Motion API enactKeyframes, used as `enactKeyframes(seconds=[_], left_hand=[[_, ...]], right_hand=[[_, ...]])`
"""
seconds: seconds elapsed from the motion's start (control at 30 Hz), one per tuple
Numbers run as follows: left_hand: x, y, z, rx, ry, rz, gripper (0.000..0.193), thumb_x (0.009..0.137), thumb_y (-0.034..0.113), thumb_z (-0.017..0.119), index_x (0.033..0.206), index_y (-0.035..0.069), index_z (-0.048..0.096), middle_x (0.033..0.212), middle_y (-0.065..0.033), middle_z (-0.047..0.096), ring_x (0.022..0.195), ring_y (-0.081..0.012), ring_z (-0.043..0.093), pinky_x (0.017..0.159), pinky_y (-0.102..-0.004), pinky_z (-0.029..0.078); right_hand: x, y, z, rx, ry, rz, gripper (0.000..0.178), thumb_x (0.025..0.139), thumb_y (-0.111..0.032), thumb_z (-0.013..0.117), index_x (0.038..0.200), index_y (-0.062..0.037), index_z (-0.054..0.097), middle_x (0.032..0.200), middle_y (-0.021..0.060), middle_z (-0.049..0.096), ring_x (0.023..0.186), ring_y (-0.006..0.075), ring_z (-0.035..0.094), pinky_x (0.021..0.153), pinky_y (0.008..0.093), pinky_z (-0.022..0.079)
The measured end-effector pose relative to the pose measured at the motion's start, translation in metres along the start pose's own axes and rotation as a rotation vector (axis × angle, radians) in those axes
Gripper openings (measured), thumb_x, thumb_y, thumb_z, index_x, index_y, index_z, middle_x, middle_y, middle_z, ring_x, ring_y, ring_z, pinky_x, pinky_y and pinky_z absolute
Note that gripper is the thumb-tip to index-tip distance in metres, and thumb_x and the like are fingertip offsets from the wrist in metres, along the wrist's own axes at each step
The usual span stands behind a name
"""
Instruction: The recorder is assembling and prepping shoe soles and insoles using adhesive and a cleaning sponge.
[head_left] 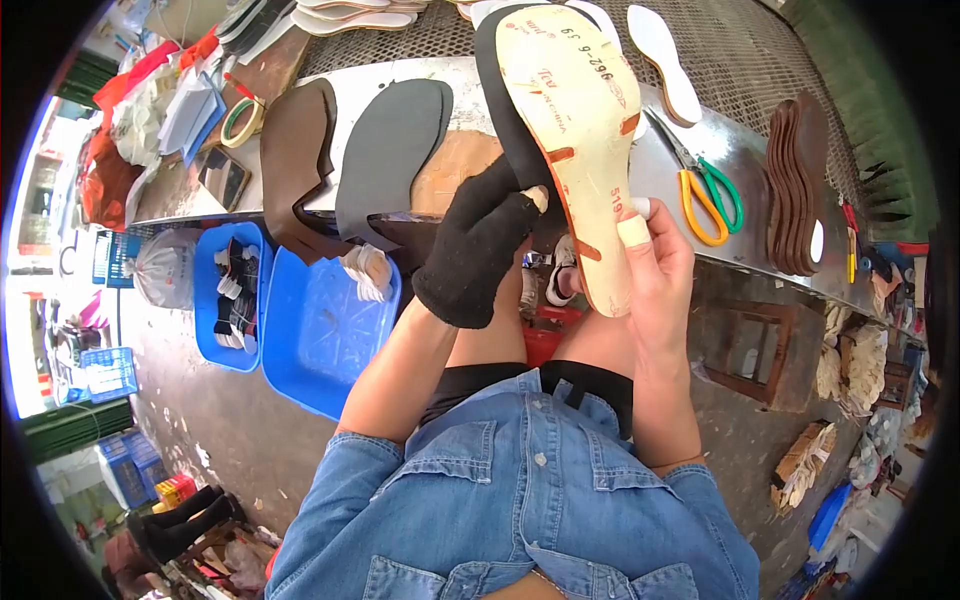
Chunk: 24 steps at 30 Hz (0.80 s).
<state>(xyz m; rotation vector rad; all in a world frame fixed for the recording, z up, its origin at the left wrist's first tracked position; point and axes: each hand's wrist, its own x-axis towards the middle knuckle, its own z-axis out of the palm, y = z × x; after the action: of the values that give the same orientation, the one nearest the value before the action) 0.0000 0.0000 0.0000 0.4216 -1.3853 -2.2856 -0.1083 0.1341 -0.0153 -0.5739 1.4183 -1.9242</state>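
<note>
The cream insole (580, 150) is up at the tabletop's (748, 150) near edge, overlapping a black sheet (499, 100). Gloved left hand (475, 245) closes its fingers on the sheet, bare right hand (660, 265) pinches the insole, likely steadying both.

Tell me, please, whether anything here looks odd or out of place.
Two mild oddities. The left hand wears a black glove, while the right hand on the insole has only pale finger covers, so they look mismatched. White scraps litter the floor at left, which looks untidy.
</note>
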Motion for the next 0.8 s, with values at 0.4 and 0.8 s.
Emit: enactKeyframes(seconds=[0.4,0.8], left_hand=[[0.002,0.003,0.004,-0.024,0.203,0.019,0.023,0.083,0.006,0.06,0.105,-0.001,0.059,0.084,-0.0042,0.064,0.066,-0.0092,0.056,0.057,-0.0228,0.044],[-0.002,0.005,0.011,0.275,0.085,0.133,0.027,0.076,-0.001,0.067,0.101,-0.001,0.059,0.089,-0.0057,0.064,0.075,-0.0101,0.059,0.062,-0.0254,0.049]], right_hand=[[0.003,0.009,0.002,-0.227,-0.008,-0.104,0.025,0.087,-0.015,0.061,0.103,0.0036,0.053,0.089,0.0069,0.063,0.077,0.0069,0.058,0.065,0.0194,0.047],[0.031,-0.02,-0.003,0.169,-0.208,-0.113,0.029,0.075,-0.001,0.068,0.103,0.0028,0.063,0.099,0.0102,0.066,0.09,0.0146,0.062,0.081,0.0283,0.049]])
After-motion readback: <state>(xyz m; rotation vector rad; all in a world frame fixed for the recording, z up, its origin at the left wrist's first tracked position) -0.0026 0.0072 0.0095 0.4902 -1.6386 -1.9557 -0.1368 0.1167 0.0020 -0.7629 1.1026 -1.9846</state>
